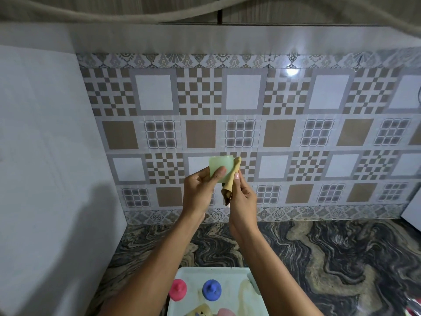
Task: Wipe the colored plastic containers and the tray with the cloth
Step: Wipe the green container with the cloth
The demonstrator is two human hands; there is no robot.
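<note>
— Hands first: both are raised well above the table (319, 258), out in front of the patterned tile wall (296, 124). What is each one doing?

— Left hand (200, 190) is closed around a pale green container (220, 166), thumb across its near face, fingers behind it. Right hand (242, 199) is closed on a tan cloth (232, 179), which is bunched into a roll and pressed against the container's right side.

— So which step is this?

— Wiping one container, I'd judge, and working its outer side. Whether the inside is done I cannot tell; the opening faces away from the camera.

— And the rest of the job?

— A white tray (189, 273) sits on the table below the forearms, at the bottom edge of view. On it stand a pink piece (178, 289) and a blue piece (211, 289), each with a knob on top, probably lids or small containers. A yellowish translucent item (245, 293) lies to their right, and more shapes are cut off at the frame's edge. By the look of it, much remains.

— What does the next move call for?

— Turning the green container in the left hand so the cloth reaches a fresh face, keeping the grip firm, since smooth plastic held this high could slip. Then it would go down and another piece come up.

— Arm pose?

— Both forearms reach forward and upward, wrists close together, hands nearly touching around the container.
</note>
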